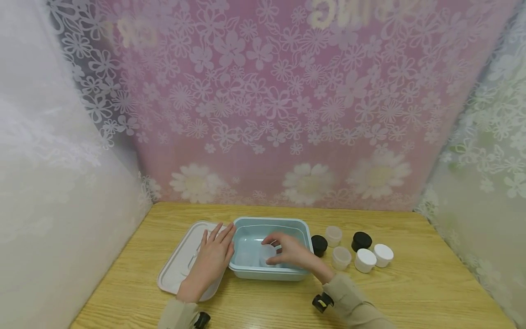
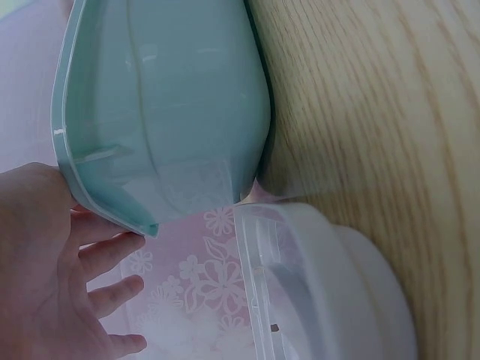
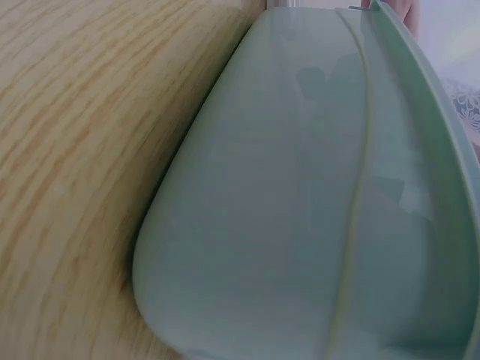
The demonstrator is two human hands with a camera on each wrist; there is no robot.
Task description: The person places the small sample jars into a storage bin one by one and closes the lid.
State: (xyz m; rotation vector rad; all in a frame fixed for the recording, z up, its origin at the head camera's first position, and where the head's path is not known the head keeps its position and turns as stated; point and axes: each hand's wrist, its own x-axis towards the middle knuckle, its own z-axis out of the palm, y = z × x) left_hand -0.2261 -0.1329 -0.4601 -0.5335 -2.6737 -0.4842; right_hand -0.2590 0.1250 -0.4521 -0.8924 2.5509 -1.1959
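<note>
Near the desk's left edge, a white lid [image 1: 181, 262] lying flat on the wood grain, just left of and touching a pale green tub [image 1: 246, 273]. On that lid, the left hand [image 1: 211, 260], palm down, fingers straight and slightly spread, tips at the tub's left rim, gripping nothing; from the left wrist view, the same hand [image 2: 45, 277] beside the tub's outer wall [image 2: 165, 112], with the white lid [image 2: 322, 292] below. At mid-desk, toward the front edge, the tub itself, open on top. Inside it, the right hand [image 1: 293, 251], fingers and thumb curled round a small translucent jar [image 1: 268, 252] held over the tub's floor; from the right wrist view, only the tub's green wall [image 3: 315, 210] and wood. Right of the tub, toward the desk's right edge: a black cap [image 1: 318, 244], two clear jars [image 1: 334, 236] [image 1: 341, 257], another black cap [image 1: 361, 241], and two white caps [image 1: 365, 260] [image 1: 383, 255], close together.
</note>
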